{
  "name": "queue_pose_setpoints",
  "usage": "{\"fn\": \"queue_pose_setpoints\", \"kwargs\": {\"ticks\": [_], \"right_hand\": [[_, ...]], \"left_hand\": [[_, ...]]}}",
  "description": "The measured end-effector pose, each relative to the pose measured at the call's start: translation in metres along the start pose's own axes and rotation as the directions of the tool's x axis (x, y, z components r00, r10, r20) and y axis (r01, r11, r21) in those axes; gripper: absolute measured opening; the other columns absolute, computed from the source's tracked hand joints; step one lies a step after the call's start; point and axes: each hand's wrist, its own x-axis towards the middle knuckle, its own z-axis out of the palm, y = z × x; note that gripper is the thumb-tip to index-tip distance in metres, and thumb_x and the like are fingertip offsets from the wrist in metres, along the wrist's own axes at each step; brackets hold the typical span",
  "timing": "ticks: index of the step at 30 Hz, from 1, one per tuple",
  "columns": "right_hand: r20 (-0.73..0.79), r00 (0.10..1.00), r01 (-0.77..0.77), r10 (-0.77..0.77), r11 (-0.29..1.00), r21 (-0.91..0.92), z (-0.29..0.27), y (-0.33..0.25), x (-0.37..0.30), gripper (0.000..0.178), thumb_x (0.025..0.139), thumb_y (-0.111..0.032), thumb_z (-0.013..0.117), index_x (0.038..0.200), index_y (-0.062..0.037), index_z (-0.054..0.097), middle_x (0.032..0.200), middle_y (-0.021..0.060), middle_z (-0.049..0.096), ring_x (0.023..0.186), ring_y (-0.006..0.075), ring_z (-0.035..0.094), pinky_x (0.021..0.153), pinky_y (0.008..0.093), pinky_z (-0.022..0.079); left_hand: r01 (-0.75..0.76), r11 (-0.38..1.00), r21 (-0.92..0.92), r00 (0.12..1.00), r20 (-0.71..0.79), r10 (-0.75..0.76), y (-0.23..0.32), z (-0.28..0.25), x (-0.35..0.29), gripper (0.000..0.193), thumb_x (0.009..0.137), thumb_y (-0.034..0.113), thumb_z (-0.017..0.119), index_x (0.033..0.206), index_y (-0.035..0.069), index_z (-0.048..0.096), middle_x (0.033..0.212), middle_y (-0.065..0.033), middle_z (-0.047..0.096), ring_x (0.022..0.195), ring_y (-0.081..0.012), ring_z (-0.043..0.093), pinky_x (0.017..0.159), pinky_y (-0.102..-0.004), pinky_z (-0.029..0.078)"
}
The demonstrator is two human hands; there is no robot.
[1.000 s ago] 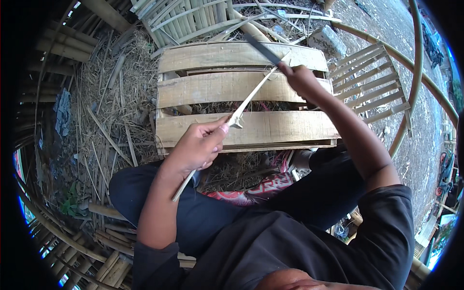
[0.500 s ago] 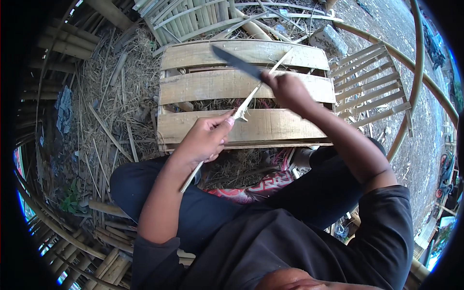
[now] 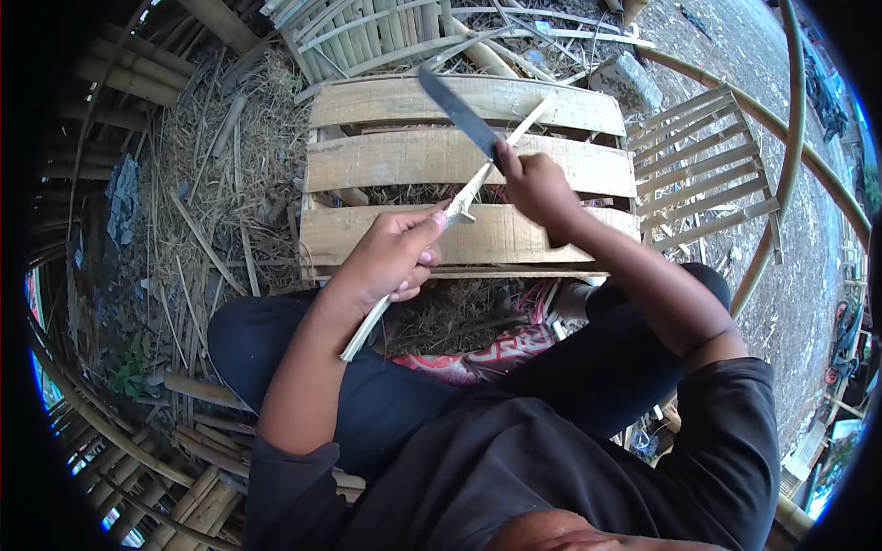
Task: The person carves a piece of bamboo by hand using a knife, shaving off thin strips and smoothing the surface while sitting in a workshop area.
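Note:
My left hand (image 3: 390,253) is closed around a thin, pale bamboo strip (image 3: 471,189). One end of the strip sticks out below my wrist, and the other slants up to the right across the slatted wooden bench (image 3: 367,163). Partway along, a curled shaving stands out from the strip just past my left fingers. My right hand (image 3: 540,188) grips the handle of a large knife (image 3: 457,112). Its dark, broad blade points up and to the left over the bench. The blade's base is close to the strip; whether they touch I cannot tell.
Dry shavings and loose strips (image 3: 207,243) litter the ground left of the bench. A small slatted rack (image 3: 703,165) adjoins its right side. Behind lie a slatted bamboo panel (image 3: 377,41) and a stone block (image 3: 627,81). Long curved poles (image 3: 790,156) stand at right. A red patterned sack (image 3: 478,358) lies between my legs.
My right hand has moved slightly down, bringing the knife a little down and to the right, its blade tilted more steeply. My left hand and the bamboo strip stay nearly in place.

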Motion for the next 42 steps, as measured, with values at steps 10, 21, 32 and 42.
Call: {"fn": "queue_pose_setpoints", "kwargs": {"ticks": [10,21,32,42], "right_hand": [[0.102,0.989,-0.11,0.11,0.994,0.002,-0.031,-0.013,-0.001,0.075,0.103,-0.055,0.037,0.085,0.0101,0.07,0.075,0.0324,0.066,0.082,0.047,0.068,0.082,0.0527,0.051],[-0.036,0.997,-0.065,0.065,0.998,-0.011,-0.033,0.003,0.007,0.076,0.103,-0.056,0.036,0.081,0.0088,0.068,0.07,0.0262,0.066,0.075,0.0404,0.07,0.072,0.0484,0.053],[0.1,0.991,0.09,-0.085,0.995,-0.045,-0.021,0.0,-0.019,0.081,0.1,-0.064,0.037,0.071,0.0068,0.065,0.069,0.028,0.063,0.076,0.0381,0.067,0.077,0.0492,0.051],[0.158,0.987,0.046,-0.037,0.998,-0.05,-0.043,-0.005,-0.009,0.083,0.099,-0.065,0.038,0.067,0.0071,0.065,0.062,0.0253,0.062,0.067,0.0392,0.067,0.07,0.0486,0.051]], "left_hand": [[0.009,0.999,-0.04,1.0,-0.009,-0.009,-0.002,0.01,0.0,0.038,0.106,0.029,0.046,0.136,0.008,0.051,0.069,0.004,0.043,0.039,0.0,0.031,0.033,-0.017,0.026],[-0.028,0.997,-0.072,1.0,0.0,0.028,0.01,0.027,0.004,0.026,0.104,0.029,0.048,0.113,0.006,0.056,0.068,0.0019,0.045,0.038,-0.0015,0.033,0.032,-0.0209,0.026],[-0.079,0.994,0.08,0.993,-0.084,0.086,-0.003,0.034,0.022,0.038,0.105,0.028,0.047,0.134,0.004,0.053,0.069,0.0005,0.046,0.037,-0.0025,0.033,0.031,-0.0225,0.026],[-0.105,0.975,0.194,0.986,-0.11,0.128,-0.004,0.04,0.026,0.031,0.106,0.033,0.044,0.117,0.005,0.055,0.068,0.0028,0.045,0.038,-0.0002,0.032,0.031,-0.0197,0.025]]}}
